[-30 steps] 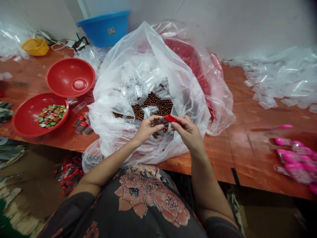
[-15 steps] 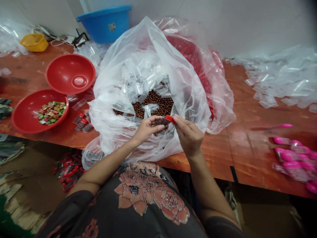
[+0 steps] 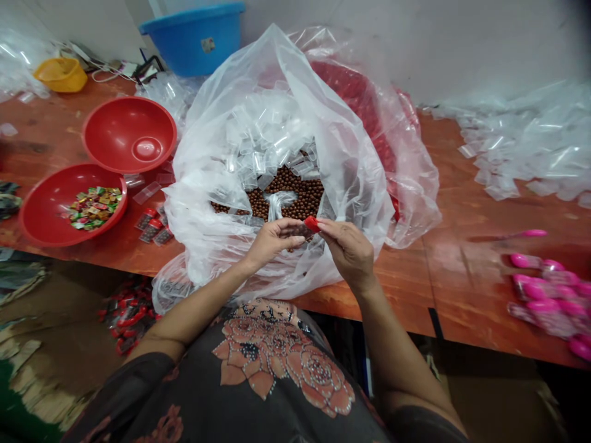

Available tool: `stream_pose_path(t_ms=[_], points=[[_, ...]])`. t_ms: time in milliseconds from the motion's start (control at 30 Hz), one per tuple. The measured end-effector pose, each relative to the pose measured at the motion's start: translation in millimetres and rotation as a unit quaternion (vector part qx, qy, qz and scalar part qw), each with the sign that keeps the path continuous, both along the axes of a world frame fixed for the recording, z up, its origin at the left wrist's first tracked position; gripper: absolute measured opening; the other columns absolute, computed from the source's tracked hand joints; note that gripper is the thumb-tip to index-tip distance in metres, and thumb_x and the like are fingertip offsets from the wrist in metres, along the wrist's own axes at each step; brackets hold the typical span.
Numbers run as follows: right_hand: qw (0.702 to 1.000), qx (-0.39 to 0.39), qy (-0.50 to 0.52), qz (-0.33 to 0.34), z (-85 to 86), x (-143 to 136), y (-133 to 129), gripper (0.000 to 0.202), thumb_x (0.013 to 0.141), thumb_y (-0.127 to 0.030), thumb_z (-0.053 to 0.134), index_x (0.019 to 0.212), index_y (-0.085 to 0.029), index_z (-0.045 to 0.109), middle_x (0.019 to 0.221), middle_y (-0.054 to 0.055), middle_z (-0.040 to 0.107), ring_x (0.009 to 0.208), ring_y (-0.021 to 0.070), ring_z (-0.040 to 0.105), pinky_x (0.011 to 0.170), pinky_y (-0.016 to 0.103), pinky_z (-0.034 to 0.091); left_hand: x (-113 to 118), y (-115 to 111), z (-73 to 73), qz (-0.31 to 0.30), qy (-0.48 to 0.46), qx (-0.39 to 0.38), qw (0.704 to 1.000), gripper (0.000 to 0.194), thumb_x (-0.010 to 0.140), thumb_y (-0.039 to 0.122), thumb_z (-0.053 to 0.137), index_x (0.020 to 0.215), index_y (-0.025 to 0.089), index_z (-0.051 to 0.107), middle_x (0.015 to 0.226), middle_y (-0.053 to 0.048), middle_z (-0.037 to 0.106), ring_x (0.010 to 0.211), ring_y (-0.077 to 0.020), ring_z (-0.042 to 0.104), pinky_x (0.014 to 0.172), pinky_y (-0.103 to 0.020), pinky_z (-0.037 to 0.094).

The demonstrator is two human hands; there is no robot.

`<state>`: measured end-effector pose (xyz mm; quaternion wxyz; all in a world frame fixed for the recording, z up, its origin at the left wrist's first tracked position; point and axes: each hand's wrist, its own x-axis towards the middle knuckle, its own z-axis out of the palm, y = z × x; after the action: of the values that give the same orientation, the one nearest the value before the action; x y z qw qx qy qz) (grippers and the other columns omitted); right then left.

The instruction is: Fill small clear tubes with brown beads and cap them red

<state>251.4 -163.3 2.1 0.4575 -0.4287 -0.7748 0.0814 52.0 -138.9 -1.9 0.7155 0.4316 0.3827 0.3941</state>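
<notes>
Over the open plastic bag, my left hand [image 3: 273, 243] is closed around a small clear container, mostly hidden by the fingers. At its right end sits a red cap [image 3: 312, 224], pinched between the thumb and fingers of my right hand [image 3: 349, 251]. Whether the cap is fully seated I cannot tell. Below and behind my hands, brown candy balls [image 3: 307, 198] fill the bag [image 3: 198, 212]. A heap of clear empty containers [image 3: 265, 138] lies on top of them at the back.
Left stand two red bowls, one bare [image 3: 115, 132], one with wrapped candies [image 3: 96, 208]. Beside them lie filled red-capped containers [image 3: 151, 227]. A blue tub [image 3: 194, 40] stands behind. To the right are clear containers [image 3: 530, 144] and pink-capped ones [image 3: 549, 292] on the table [image 3: 462, 271].
My right hand has shifted slightly left and turned, tilting the red cap. Less of the container shows between my hands. The camera view has moved a little.
</notes>
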Motion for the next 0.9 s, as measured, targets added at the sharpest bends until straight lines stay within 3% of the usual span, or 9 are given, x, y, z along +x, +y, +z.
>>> stream_pose_path(t_ms=[267,500,633,800,900], points=[[1.0,-0.007,0.009,-0.004,2.7,3.6,-2.6,0.03,0.092,-0.016,0.059,0.112,-0.034,0.071,0.114,0.001,0.074,0.101,0.0179,0.072,0.089,0.04,0.057,0.1,-6.8,-0.2,0.001,-0.01,0.015,1.0,0.042,0.066,0.024,0.082,0.106,0.018,0.071,0.104,-0.007,0.075,0.09,-0.017,0.071,0.078,-0.029,0.059],[0.999,-0.007,0.045,-0.002,1.2,0.6,-11.3,0.036,0.091,-0.011,0.059,0.117,-0.035,0.07,0.114,0.0,0.075,0.103,0.0172,0.071,0.091,0.039,0.057,-0.7,-16.1,2.0,0.018,-0.005,0.043,0.999,0.04,0.071,0.026,0.08,0.108,0.018,0.071,0.111,-0.007,0.074,0.101,-0.0183,0.07,0.091,-0.032,0.057],[0.998,0.015,0.064,-0.027,-1.5,-8.7,-17.3,0.043,0.087,-0.009,0.065,0.122,-0.034,0.068,0.118,0.0,0.073,0.105,0.0172,0.071,0.092,0.037,0.057,0.3,-17.8,7.9,0.001,-0.02,0.042,0.999,0.042,0.072,0.027,0.08,0.111,0.017,0.07,0.111,-0.008,0.074,0.1,-0.0186,0.07,0.085,-0.03,0.059],[0.979,-0.017,0.18,-0.095,-4.9,-22.4,-22.5,0.038,0.087,-0.012,0.067,0.117,-0.034,0.071,0.111,-0.002,0.075,0.1,0.0165,0.073,0.09,0.037,0.06,6.4,-18.9,11.4,-0.004,-0.031,0.012,0.999,0.043,0.071,0.028,0.08,0.11,0.017,0.068,0.108,-0.008,0.075,0.096,-0.0172,0.07,0.08,-0.028,0.059],[0.982,-0.013,0.166,-0.094,-6.0,-22.6,-24.5,0.036,0.088,-0.013,0.066,0.118,-0.034,0.07,0.112,-0.001,0.075,0.1,0.0176,0.072,0.091,0.039,0.06,7.1,-18.4,11.0,-0.002,-0.026,0.002,1.0,0.043,0.07,0.028,0.081,0.109,0.016,0.068,0.105,-0.008,0.075,0.092,-0.0168,0.07,0.079,-0.029,0.058]])
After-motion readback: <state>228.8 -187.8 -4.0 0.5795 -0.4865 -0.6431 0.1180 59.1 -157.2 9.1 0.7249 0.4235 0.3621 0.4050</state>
